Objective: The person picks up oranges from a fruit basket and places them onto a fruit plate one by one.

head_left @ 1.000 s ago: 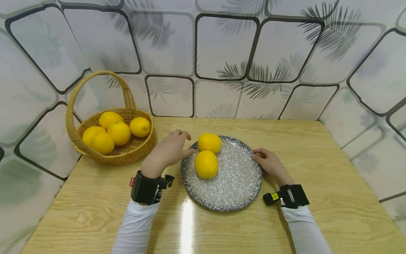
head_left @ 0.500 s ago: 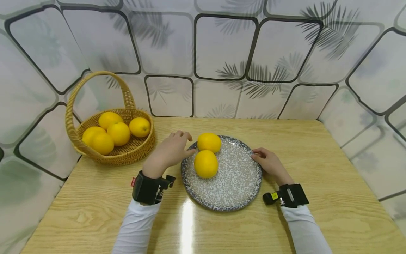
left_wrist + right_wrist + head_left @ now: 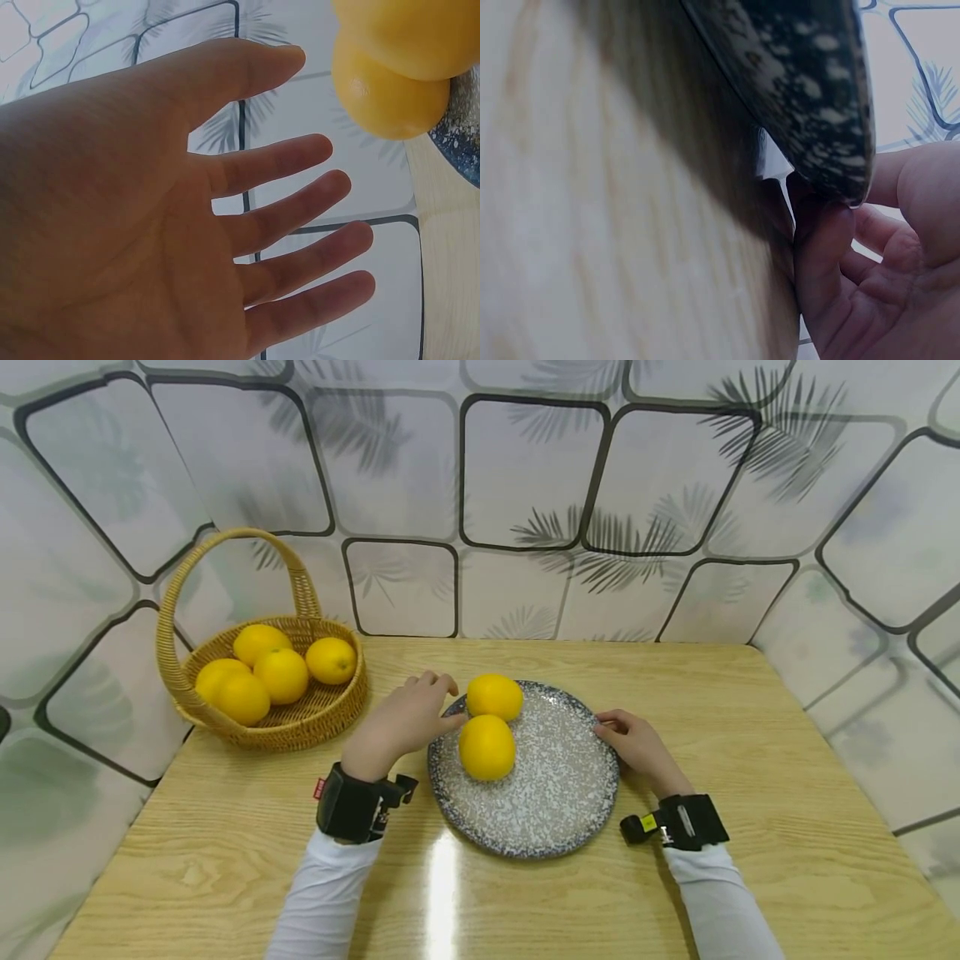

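Two yellow-orange citrus fruits, one in front point(image 3: 487, 748) and one behind point(image 3: 495, 697), sit on the left part of a round speckled grey plate point(image 3: 555, 793). At the plate's left edge hovers my left hand point(image 3: 405, 714), its fingers extended and spread, holding nothing. In the left wrist view its palm point(image 3: 172, 217) faces the camera, with a gap between the fingertips and the fruits. My right hand point(image 3: 636, 745) pinches the plate's right rim, thumb on top. The right wrist view shows fingers point(image 3: 821, 255) under the speckled rim point(image 3: 817, 112).
A woven basket point(image 3: 300, 731) with an arched handle stands at the back left, with several of the same fruits point(image 3: 281, 676) in it. Behind the wooden table point(image 3: 750, 735) rises a patterned wall point(image 3: 525, 477).
My left wrist and hand have drifted very slightly to the right. The right hand, plate and fruits stay in place.
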Demonstrator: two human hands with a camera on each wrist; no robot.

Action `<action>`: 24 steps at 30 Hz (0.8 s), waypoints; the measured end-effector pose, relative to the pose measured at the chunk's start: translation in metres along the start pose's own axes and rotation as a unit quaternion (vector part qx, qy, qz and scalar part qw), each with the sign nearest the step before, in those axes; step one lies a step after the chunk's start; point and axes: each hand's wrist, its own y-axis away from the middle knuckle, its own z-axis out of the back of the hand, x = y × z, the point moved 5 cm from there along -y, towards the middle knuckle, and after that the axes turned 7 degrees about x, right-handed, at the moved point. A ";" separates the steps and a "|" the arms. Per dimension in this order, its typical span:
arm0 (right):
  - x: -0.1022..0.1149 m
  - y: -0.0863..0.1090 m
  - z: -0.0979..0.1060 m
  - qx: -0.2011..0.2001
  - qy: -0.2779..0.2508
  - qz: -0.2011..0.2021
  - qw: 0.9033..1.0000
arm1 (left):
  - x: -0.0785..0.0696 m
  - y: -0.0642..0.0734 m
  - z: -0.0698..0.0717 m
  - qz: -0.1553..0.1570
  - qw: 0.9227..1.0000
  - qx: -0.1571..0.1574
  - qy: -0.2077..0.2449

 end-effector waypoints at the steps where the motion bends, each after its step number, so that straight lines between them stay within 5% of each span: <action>1: 0.000 0.000 0.000 0.000 0.001 0.000 1.000 | 0.000 0.000 0.000 0.001 1.000 0.001 0.001; 24: -0.001 -0.003 0.002 -0.013 0.014 0.022 1.000 | -0.003 -0.003 -0.005 -0.004 1.000 0.015 0.004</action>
